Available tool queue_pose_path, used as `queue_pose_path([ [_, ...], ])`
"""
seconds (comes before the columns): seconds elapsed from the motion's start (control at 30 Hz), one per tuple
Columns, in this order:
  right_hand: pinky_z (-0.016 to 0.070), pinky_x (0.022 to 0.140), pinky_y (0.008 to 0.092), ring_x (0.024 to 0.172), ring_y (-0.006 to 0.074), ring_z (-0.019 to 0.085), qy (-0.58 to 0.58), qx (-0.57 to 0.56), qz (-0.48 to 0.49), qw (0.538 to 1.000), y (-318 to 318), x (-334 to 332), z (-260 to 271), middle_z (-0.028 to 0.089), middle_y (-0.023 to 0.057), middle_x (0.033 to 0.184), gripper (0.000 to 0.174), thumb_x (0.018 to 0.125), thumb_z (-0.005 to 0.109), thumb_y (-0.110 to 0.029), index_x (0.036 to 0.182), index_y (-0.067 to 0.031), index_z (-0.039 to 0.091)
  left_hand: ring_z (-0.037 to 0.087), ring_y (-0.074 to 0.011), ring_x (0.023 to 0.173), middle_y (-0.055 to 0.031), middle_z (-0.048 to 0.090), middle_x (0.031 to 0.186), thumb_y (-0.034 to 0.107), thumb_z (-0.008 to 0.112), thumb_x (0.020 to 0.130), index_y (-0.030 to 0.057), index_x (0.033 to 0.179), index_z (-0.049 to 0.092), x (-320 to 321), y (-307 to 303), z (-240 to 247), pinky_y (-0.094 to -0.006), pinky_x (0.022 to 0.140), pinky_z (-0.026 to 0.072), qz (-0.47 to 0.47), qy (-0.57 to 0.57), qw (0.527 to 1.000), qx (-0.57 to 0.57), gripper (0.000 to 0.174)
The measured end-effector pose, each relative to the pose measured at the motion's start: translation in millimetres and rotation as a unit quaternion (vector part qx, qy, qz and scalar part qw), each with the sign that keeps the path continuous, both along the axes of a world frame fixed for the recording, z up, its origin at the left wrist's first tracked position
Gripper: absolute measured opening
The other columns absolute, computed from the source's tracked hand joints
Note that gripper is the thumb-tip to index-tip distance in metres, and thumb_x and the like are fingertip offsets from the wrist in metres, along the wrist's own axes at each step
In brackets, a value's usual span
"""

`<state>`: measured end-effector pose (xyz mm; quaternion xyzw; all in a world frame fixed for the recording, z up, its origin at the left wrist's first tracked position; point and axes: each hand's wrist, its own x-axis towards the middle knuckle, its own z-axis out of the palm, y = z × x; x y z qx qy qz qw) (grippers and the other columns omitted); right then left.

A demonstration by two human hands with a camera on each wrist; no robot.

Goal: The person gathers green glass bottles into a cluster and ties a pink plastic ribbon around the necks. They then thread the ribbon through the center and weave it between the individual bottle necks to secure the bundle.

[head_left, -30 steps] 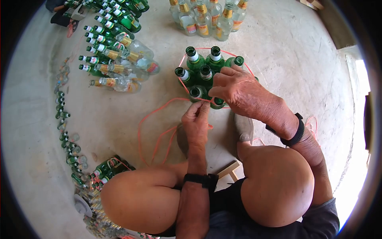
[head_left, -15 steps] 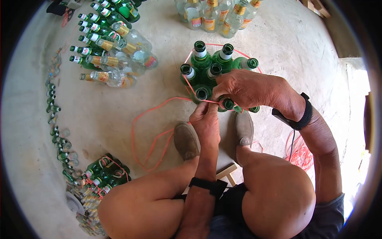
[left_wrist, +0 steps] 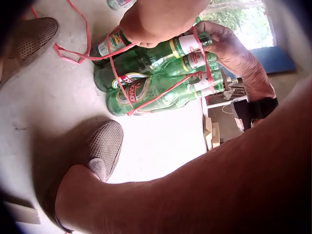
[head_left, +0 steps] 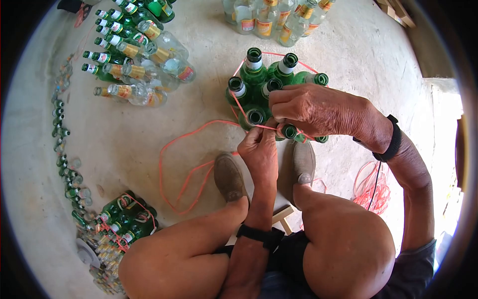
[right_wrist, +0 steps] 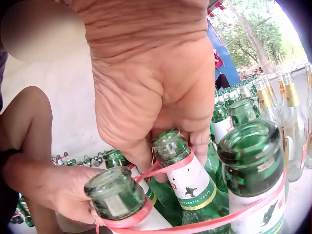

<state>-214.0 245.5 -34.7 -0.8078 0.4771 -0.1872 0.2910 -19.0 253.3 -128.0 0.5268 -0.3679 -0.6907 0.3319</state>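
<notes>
A cluster of green bottles [head_left: 253, 74] stands upright on the floor, with pink twine [head_left: 240, 105] around its necks and, in the left wrist view, around the bodies too. My left hand [head_left: 260, 149] pinches the twine at the near side, just below a bottle mouth [head_left: 256, 117]. Over the near right bottles, my right hand [head_left: 318, 109] has its fingers curled down among the necks; in the right wrist view the twine [right_wrist: 158, 170] runs to the fingers of that hand [right_wrist: 156, 87], whose tips are partly hidden behind a neck.
Clear and green bottles [head_left: 144, 60] lie in a pile at upper left; clear bottles [head_left: 266, 20] stand beyond the cluster. Loose twine [head_left: 162, 164] loops across the floor, and a tangle of it [head_left: 372, 189] lies at right. Tied green bottles [head_left: 127, 217] rest lower left. Two shoes [head_left: 229, 177] are close by.
The head view has shifted, so the cluster appears further right. My right hand's fingers have come lower and closer to my left hand, which still pinches the twine.
</notes>
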Motion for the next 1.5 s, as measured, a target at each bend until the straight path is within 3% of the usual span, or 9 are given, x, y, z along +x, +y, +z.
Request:
queue_pose_path([
  [0.07, 0.0570, 0.084, 0.0479, 0.101, 0.0380, 0.067, -0.031, -0.006, -0.005, 0.999, 1, 1, 0, 0.063, 0.0123, 0.095, 0.017, 0.087, 0.073, 0.000, 0.092, 0.0010, 0.057, 0.038, -0.0017, 0.066, 0.0094, 0.053, 0.072, 0.014, 0.079, 0.102, -0.0016, 0.085, 0.074, 1, 0, -3, -0.0248, 0.055, 0.0292, -0.003, -0.007, 1.000, -0.012, 0.024],
  [0.17, 0.0554, 0.086, 0.0472, 0.099, 0.0370, 0.066, -0.038, 0.017, -0.007, 0.999, 1, -1, 0, 0.063, 0.0129, 0.095, 0.017, 0.086, 0.070, 0.002, 0.094, -0.0004, 0.056, 0.034, 0.0002, 0.054, 0.0108, 0.051, 0.069, 0.022, 0.081, 0.101, 0.0047, 0.090, 0.079, 2, 2, -15, -0.0252, 0.046, 0.0216, -0.002, 0.007, 0.999, -0.036, 0.021],
  [0.43, 0.0517, 0.087, 0.0488, 0.094, 0.0373, 0.064, -0.022, 0.011, -0.005, 1.000, 2, -3, 1, 0.062, 0.0118, 0.094, 0.014, 0.085, 0.069, 0.000, 0.093, -0.0048, 0.058, 0.042, -0.0032, 0.071, 0.0075, 0.053, 0.072, 0.012, 0.078, 0.102, -0.0060, 0.082, 0.069, 2, -2, -1, -0.0255, 0.058, 0.0339, -0.024, -0.030, 0.999, -0.013, 0.028],
  [0.73, 0.0529, 0.081, 0.0477, 0.090, 0.0362, 0.065, -0.072, 0.007, -0.051, 0.996, 5, -2, -3, 0.066, 0.0119, 0.083, 0.008, 0.086, 0.067, 0.001, 0.091, -0.0050, 0.065, 0.041, -0.0040, 0.066, 0.0062, 0.052, 0.067, 0.020, 0.083, 0.100, -0.0051, 0.086, 0.072, 8, -8, -2, -0.0268, 0.056, 0.0352, -0.086, -0.059, 0.979, -0.176, 0.030],
  [0.83, 0.0536, 0.077, 0.0455, 0.086, 0.0328, 0.067, -0.083, 0.087, -0.117, 0.986, 8, 0, 9, 0.068, 0.0108, 0.081, 0.005, 0.087, 0.070, -0.002, 0.091, -0.0058, 0.067, 0.041, -0.0033, 0.071, 0.0081, 0.050, 0.072, 0.019, 0.080, 0.101, -0.0070, 0.090, 0.072, 12, -9, 2, -0.0254, 0.059, 0.0345, -0.115, -0.105, 0.967, -0.200, 0.030],
  [1.0, 0.0552, 0.067, 0.0421, 0.074, 0.0289, 0.071, -0.042, 0.108, -0.104, 0.988, 5, -13, 4, 0.070, 0.0110, 0.074, 0.006, 0.087, 0.071, -0.006, 0.083, -0.0030, 0.068, 0.039, -0.0041, 0.068, 0.0066, 0.045, 0.070, 0.017, 0.081, 0.100, -0.0051, 0.089, 0.071, 25, -16, -9, -0.0263, 0.056, 0.0326, -0.134, -0.162, 0.934, -0.288, 0.027],
  [1.23, 0.0555, 0.062, 0.0404, 0.068, 0.0275, 0.072, -0.020, 0.069, -0.115, 0.991, 8, -23, 15, 0.071, 0.0137, 0.071, 0.014, 0.087, 0.072, -0.012, 0.081, 0.0000, 0.070, 0.042, -0.0038, 0.066, 0.0058, 0.054, 0.071, 0.008, 0.074, 0.100, -0.0057, 0.097, 0.074, 18, -17, 14, -0.0255, 0.056, 0.0366, -0.155, -0.133, 0.922, -0.328, 0.014],
  [1.43, 0.0559, 0.065, 0.0399, 0.069, 0.0286, 0.072, 0.010, 0.157, -0.209, 0.965, 15, -28, 44, 0.073, 0.0154, 0.075, 0.017, 0.088, 0.074, -0.015, 0.084, 0.0012, 0.073, 0.049, -0.0031, 0.071, 0.0041, 0.061, 0.076, 0.005, 0.070, 0.102, -0.0063, 0.104, 0.075, 16, -12, 8, -0.0239, 0.062, 0.0433, -0.160, -0.087, 0.941, -0.286, 0.013],
  [1.5, 0.0536, 0.062, 0.0378, 0.066, 0.0232, 0.069, 0.027, 0.157, -0.223, 0.962, 18, -32, 44, 0.072, 0.0126, 0.075, 0.014, 0.090, 0.075, -0.012, 0.088, 0.0017, 0.073, 0.052, -0.0032, 0.072, 0.0031, 0.064, 0.078, 0.005, 0.070, 0.102, -0.0069, 0.105, 0.075, 17, -13, 9, -0.0237, 0.064, 0.0457, -0.167, -0.087, 0.939, -0.286, 0.014],
])
